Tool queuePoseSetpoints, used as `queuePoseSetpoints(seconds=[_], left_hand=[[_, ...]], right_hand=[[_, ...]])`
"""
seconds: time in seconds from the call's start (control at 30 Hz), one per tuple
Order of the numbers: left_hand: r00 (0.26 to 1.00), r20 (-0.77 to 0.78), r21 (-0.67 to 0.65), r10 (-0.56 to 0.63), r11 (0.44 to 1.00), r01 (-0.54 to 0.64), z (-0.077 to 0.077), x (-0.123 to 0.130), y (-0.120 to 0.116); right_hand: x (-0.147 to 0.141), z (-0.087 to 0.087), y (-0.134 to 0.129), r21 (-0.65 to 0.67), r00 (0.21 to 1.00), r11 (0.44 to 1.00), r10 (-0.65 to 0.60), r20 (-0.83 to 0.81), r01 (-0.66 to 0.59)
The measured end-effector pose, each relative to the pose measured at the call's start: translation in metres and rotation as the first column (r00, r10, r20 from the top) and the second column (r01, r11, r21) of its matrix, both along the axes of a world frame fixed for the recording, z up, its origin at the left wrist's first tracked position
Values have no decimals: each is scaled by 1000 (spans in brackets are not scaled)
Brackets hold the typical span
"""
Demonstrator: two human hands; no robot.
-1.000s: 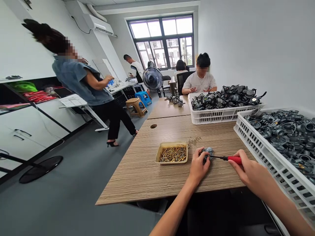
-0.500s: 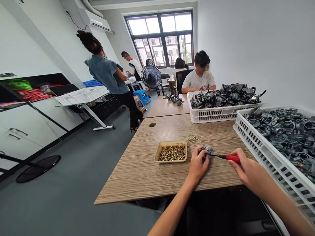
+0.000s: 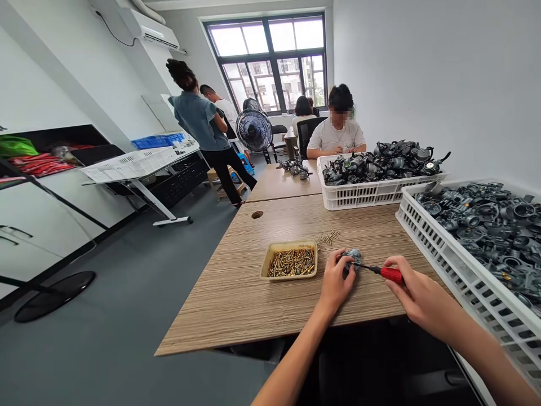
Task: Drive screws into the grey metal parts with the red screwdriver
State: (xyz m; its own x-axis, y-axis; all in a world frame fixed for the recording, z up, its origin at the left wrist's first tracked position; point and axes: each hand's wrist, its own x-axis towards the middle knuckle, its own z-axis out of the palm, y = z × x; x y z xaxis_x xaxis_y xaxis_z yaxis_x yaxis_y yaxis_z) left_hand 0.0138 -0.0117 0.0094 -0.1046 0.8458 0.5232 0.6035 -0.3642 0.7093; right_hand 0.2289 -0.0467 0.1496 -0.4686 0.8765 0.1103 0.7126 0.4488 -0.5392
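Note:
A small grey metal part [image 3: 353, 256] lies on the wooden table [image 3: 236, 293], held by my left hand [image 3: 337, 282] with its fingers curled on it. My right hand [image 3: 408, 285] grips the red handle of a screwdriver [image 3: 391, 274], whose dark shaft points left and meets the part. Just left of my left hand stands a shallow beige tray [image 3: 262, 269] full of small brass pieces [image 3: 291, 263]. A few loose brass pieces [image 3: 328, 237] lie on the table behind the part. The contact at the screwdriver's tip is too small to make out.
White baskets of metal parts stand at the right [image 3: 460, 256] and back right [image 3: 359, 197]. More parts [image 3: 295, 168] lie on the far table. A person [image 3: 337, 132] sits behind it; another [image 3: 198, 129] stands at the left near a fan [image 3: 254, 130].
The view has shifted slightly, so the table things sit a little further left. The standing person at the left has moved right, towards the fan. Both my hands keep their holds.

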Motion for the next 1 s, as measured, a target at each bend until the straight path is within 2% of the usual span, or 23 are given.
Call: queuePoseSetpoints(seconds=[0.17, 0.27, 0.37, 0.5, 0.6, 0.67, 0.83, 0.9, 1.0], left_hand=[[1000, 1, -2, 6, 1000, -6, 0, 1, 0], [1000, 8, -3, 7, 1000, -7, 1, 1, 0], [1000, 14, -7, 2, 1000, -2, 2, 1, 0], [1000, 17, -7, 0, 1000, 0, 2, 1, 0], [1000, 13, -3, 0, 1000, 0, 1, 0, 0], [1000, 12, 1, -3, 1000, 3, 1, 0, 0], [1000, 4, 11, 1, 1000, -2, 0, 0, 1], [1000, 1, 12, 4, 1000, -4, -1, 0, 1], [1000, 4, 13, 4, 1000, -4, -1, 0, 1]], right_hand=[[0, -4, 7, 126, 961, 972, -217, 170, 197], [1, -5, 10, 183, 938, 955, -271, 214, 234], [1, -3, 8, 156, 957, 965, -237, 166, 211], [3, 1, 3, 23, 999, 999, -49, 8, 48], [3, 3, 1, -41, 999, 999, 34, -28, -36], [2, 3, 2, -31, 1000, 999, 10, 3, -9], [-1, 0, 8, 79, 963, 976, -214, 166, 203], [-2, 0, 8, 78, 959, 973, -226, 171, 215], [-2, 1, 6, 33, 980, 987, -161, 116, 158]])
